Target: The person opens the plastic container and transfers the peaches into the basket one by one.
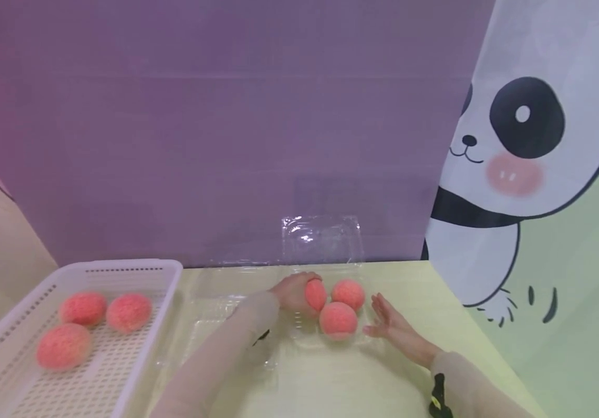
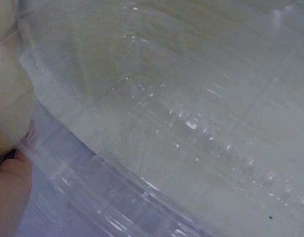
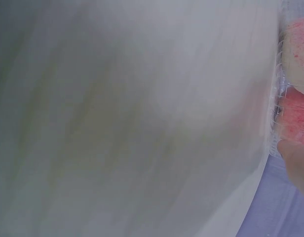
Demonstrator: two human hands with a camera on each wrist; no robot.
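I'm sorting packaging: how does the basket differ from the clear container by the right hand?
The basket is white and slotted; the clear container is see-through. The basket is larger; the clear container smaller. The clear container has a raised lid; no lid shows on the basket. Both hold pink peaches.

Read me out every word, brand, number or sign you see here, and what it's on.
There is no readable text in any of the three views.
Pink round items, clear container, white basket: no lettering shows.
Panda picture: drawn shapes only.
Black band at the right wrist: a yellowish mark, too small to make out.
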